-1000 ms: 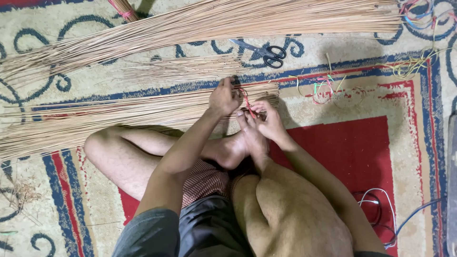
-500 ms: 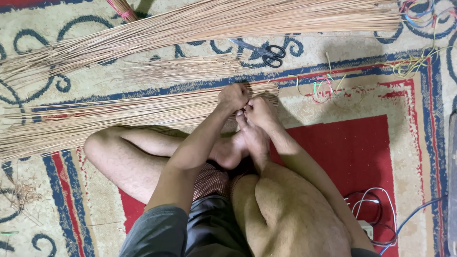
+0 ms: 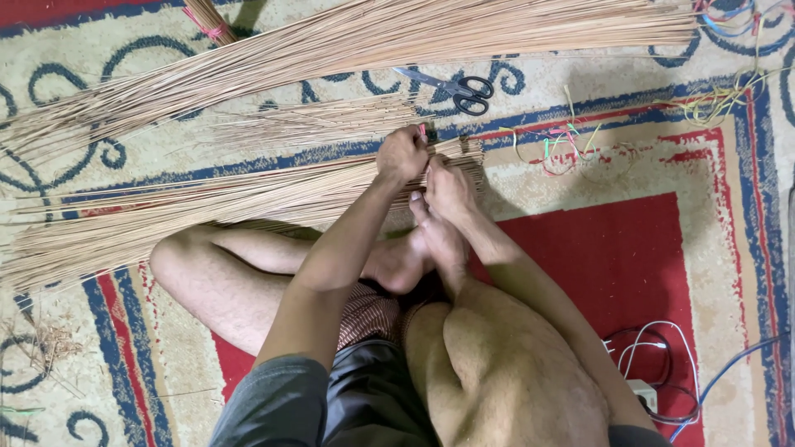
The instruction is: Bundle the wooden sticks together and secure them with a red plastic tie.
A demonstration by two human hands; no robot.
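Observation:
I sit cross-legged on a patterned rug. A bundle of thin tan sticks [image 3: 207, 203] lies across the rug in front of my knees, fanning out to the left. My left hand [image 3: 402, 155] is closed around the bundle's narrow right end, where a bit of red cord shows. My right hand [image 3: 450, 186] grips the same end just beside it, the two hands touching. My foot [image 3: 439, 240] sits just below them.
A larger sheaf of sticks [image 3: 373, 41] lies farther away, with a smaller loose pile [image 3: 323, 122] between. Black scissors [image 3: 455, 87] rest beyond my hands. Coloured cord scraps [image 3: 563, 145] lie to the right, and white cables [image 3: 654, 364] at lower right.
Both hands have shifted slightly up and closer together on the bundle's end; the red cord that showed between them is now mostly hidden under my left hand.

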